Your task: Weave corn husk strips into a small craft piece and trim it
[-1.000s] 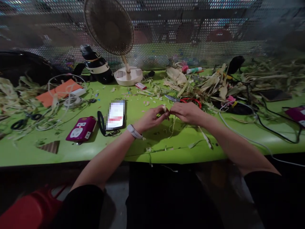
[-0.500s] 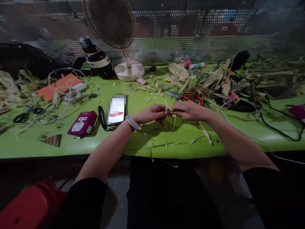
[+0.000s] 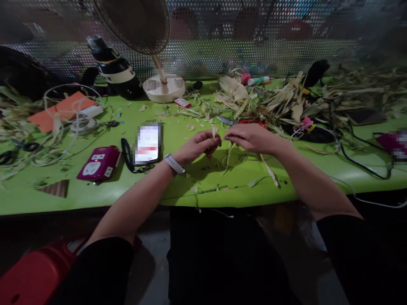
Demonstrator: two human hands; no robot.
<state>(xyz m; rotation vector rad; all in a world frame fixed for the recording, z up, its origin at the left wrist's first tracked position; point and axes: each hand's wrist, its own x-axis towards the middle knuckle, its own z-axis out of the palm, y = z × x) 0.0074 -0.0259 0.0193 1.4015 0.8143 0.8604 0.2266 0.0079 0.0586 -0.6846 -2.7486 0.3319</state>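
Observation:
My left hand (image 3: 203, 144), with a pale watch band at the wrist, is closed in a pinch over the green table. A small pale piece of dried husk (image 3: 214, 131) sticks up between its fingertips. Close beside it, my right hand (image 3: 249, 137) is closed too, its fingers pointing left. Thin husk strands (image 3: 227, 160) hang below its fingertips; whether they are gripped or lie on the table I cannot tell. Red-handled scissors (image 3: 226, 120) lie just behind my right hand, their handles partly hidden by it. A longer husk strip (image 3: 270, 173) lies under my right wrist.
Dried husks (image 3: 233, 89) are heaped at the back right. To the left are a lit phone (image 3: 148, 144), a purple socket block (image 3: 99, 164), tangled white cable (image 3: 76, 123) and black scissors (image 3: 19, 148). A fan (image 3: 163, 89) and a black bottle (image 3: 119, 76) stand behind.
My hands have moved slightly apart, the left one going left with the husk piece still in its fingers. The whole view has shifted a little.

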